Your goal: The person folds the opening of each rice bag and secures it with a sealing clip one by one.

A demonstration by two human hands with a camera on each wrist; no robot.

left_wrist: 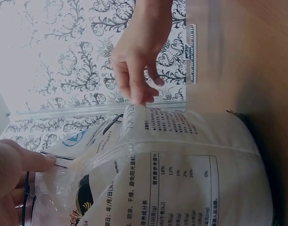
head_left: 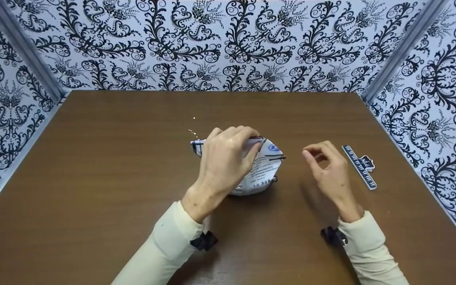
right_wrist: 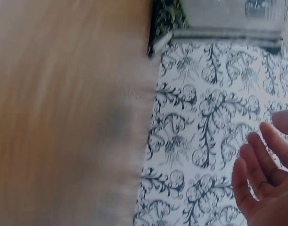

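A plastic food bag (head_left: pixel 261 170) stands near the middle of the table, printed with dark text. In the left wrist view a nutrition table shows on the bag (left_wrist: pixel 200 179); in the right wrist view only part of the bag (right_wrist: pixel 219 14) appears, at the top. My left hand (head_left: pixel 228 158) pinches the bag's upper edge between thumb and fingers, covering part of it. To the right, apart from the bag, my right hand (head_left: pixel 329 170) hovers with loosely bent fingers and holds nothing. Right of that hand lies a long clip (head_left: pixel 360 166) with a black-and-white patterned bar.
Several small white grains (head_left: pixel 193 133) are scattered on the brown table (head_left: pixel 93 158) behind the bag. Walls with a black-and-white scroll pattern (head_left: pixel 228 47) enclose the back and both sides.
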